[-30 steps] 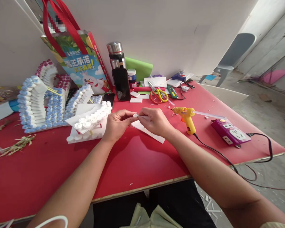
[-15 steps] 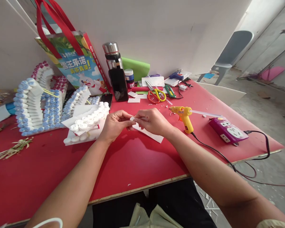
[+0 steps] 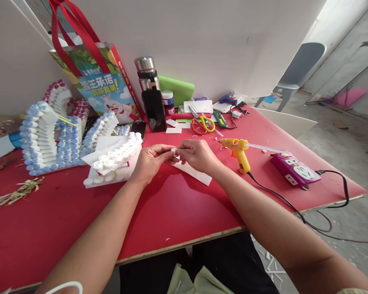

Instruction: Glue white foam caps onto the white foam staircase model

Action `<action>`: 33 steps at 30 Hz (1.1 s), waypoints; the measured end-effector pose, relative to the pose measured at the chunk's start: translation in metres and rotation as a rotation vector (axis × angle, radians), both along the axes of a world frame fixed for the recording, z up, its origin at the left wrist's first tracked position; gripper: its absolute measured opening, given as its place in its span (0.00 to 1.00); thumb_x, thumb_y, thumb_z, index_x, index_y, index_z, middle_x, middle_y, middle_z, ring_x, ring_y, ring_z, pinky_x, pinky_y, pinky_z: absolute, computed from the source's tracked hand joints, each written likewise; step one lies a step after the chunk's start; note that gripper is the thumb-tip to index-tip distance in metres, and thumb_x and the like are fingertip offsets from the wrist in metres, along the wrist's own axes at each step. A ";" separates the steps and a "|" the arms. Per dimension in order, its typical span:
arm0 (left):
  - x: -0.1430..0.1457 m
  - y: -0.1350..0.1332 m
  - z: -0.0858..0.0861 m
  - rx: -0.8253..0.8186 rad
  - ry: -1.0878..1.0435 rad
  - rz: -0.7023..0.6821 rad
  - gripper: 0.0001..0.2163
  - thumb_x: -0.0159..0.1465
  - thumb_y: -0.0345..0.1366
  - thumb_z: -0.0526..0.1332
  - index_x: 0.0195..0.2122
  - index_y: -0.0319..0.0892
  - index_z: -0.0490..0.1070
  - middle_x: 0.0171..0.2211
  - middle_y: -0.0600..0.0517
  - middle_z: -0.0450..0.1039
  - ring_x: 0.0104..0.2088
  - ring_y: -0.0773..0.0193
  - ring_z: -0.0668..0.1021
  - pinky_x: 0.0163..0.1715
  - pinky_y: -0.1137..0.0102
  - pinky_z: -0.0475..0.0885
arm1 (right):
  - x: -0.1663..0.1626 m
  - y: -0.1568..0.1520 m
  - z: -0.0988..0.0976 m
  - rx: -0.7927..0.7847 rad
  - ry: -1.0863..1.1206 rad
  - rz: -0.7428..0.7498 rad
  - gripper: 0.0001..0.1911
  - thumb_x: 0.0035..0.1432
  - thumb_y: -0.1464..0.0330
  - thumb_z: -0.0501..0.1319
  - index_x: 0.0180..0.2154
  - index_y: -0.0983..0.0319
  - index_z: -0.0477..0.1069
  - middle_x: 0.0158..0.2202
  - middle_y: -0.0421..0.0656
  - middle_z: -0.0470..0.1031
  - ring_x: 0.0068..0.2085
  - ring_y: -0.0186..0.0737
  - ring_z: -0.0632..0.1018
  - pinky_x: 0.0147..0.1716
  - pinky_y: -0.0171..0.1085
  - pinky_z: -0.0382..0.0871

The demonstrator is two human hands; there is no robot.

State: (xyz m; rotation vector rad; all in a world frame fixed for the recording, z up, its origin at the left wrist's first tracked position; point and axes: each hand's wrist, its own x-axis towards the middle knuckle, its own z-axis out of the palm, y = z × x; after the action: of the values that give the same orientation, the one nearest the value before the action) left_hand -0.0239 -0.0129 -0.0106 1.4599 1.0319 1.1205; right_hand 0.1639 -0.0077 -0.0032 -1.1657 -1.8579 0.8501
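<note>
Above the red table, my left hand and my right hand meet fingertip to fingertip. Pinched between them is a small white roll, mostly covered by the fingers; its material is hard to make out. Under my right hand a flat white strip lies on the table, partly hidden. Left of my left hand stands a white piece covered with rows of white rolled rosettes. Farther left is a larger piece with blue and white rosettes.
A yellow glue gun rests right of my hands, wired near a purple power strip. Behind are scissors, a propped black phone, a steel bottle and a printed bag. Dried stalks lie at left.
Both hands have shifted slightly to the right within the view, with the white roll still between the fingertips. The roll is turned a little. The view itself has moved slightly.
</note>
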 end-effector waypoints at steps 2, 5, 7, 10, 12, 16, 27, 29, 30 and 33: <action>0.001 -0.001 0.001 0.007 0.007 -0.001 0.16 0.57 0.46 0.72 0.40 0.39 0.81 0.33 0.47 0.81 0.32 0.60 0.82 0.38 0.65 0.80 | -0.001 0.000 0.000 -0.010 0.012 -0.020 0.07 0.61 0.69 0.61 0.31 0.62 0.76 0.25 0.40 0.78 0.28 0.36 0.78 0.30 0.33 0.66; 0.003 -0.002 0.002 0.013 0.020 0.009 0.17 0.57 0.48 0.71 0.39 0.39 0.79 0.32 0.48 0.81 0.31 0.61 0.82 0.37 0.65 0.79 | -0.001 -0.001 0.001 -0.027 0.030 -0.028 0.07 0.61 0.68 0.61 0.31 0.62 0.75 0.26 0.41 0.79 0.28 0.37 0.78 0.30 0.33 0.67; 0.004 -0.003 0.002 0.016 0.013 0.016 0.18 0.58 0.49 0.71 0.39 0.39 0.78 0.31 0.48 0.80 0.30 0.61 0.82 0.36 0.65 0.79 | 0.000 -0.001 0.002 -0.009 0.007 -0.032 0.07 0.61 0.68 0.61 0.31 0.62 0.75 0.27 0.42 0.79 0.29 0.37 0.78 0.31 0.34 0.66; 0.005 -0.003 0.002 0.022 0.000 0.000 0.17 0.58 0.48 0.71 0.38 0.39 0.76 0.30 0.49 0.79 0.30 0.61 0.81 0.35 0.65 0.78 | -0.002 -0.006 0.005 0.046 -0.061 -0.051 0.06 0.61 0.70 0.60 0.32 0.62 0.74 0.28 0.42 0.79 0.29 0.37 0.77 0.31 0.34 0.65; 0.005 -0.003 0.001 0.032 -0.003 -0.019 0.16 0.59 0.46 0.71 0.38 0.39 0.76 0.30 0.50 0.79 0.30 0.62 0.81 0.35 0.65 0.78 | -0.004 -0.009 0.007 0.093 -0.120 -0.067 0.05 0.61 0.71 0.60 0.32 0.62 0.73 0.27 0.41 0.78 0.28 0.37 0.76 0.31 0.34 0.64; 0.004 -0.001 -0.001 0.077 0.026 -0.018 0.13 0.62 0.44 0.68 0.40 0.39 0.74 0.29 0.52 0.76 0.27 0.65 0.78 0.32 0.69 0.75 | -0.005 -0.010 0.010 -0.037 0.029 -0.045 0.09 0.63 0.65 0.62 0.30 0.61 0.71 0.26 0.42 0.78 0.27 0.38 0.77 0.33 0.36 0.69; 0.002 0.000 -0.003 0.149 0.073 -0.003 0.12 0.65 0.44 0.65 0.43 0.41 0.75 0.33 0.51 0.75 0.32 0.65 0.74 0.35 0.70 0.71 | 0.008 0.003 0.014 -0.900 0.759 0.286 0.14 0.71 0.63 0.54 0.41 0.64 0.73 0.30 0.43 0.77 0.26 0.34 0.78 0.37 0.42 0.81; 0.003 0.000 -0.002 0.152 0.069 -0.021 0.12 0.66 0.44 0.64 0.43 0.41 0.75 0.31 0.51 0.75 0.30 0.66 0.73 0.34 0.70 0.71 | 0.008 0.001 0.012 -0.827 0.744 0.274 0.11 0.68 0.64 0.60 0.37 0.65 0.74 0.29 0.40 0.75 0.24 0.31 0.74 0.37 0.43 0.81; 0.003 0.000 -0.002 0.158 0.070 -0.023 0.11 0.66 0.43 0.64 0.43 0.41 0.75 0.31 0.51 0.74 0.30 0.66 0.72 0.33 0.70 0.70 | 0.008 0.001 0.011 -0.802 0.730 0.278 0.10 0.66 0.64 0.63 0.36 0.65 0.75 0.29 0.39 0.74 0.24 0.30 0.73 0.37 0.43 0.81; 0.004 -0.001 -0.002 0.157 0.064 0.005 0.11 0.65 0.43 0.65 0.41 0.41 0.75 0.30 0.52 0.73 0.29 0.67 0.72 0.33 0.71 0.69 | 0.007 0.002 0.008 -0.713 0.656 0.261 0.12 0.58 0.63 0.70 0.38 0.65 0.77 0.28 0.38 0.73 0.24 0.29 0.72 0.36 0.41 0.81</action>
State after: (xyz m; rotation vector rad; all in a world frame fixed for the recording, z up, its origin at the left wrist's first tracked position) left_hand -0.0202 -0.0136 -0.0131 1.6274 1.0109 1.1876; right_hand 0.1712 -0.0056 0.0048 -0.8631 -1.1854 1.8837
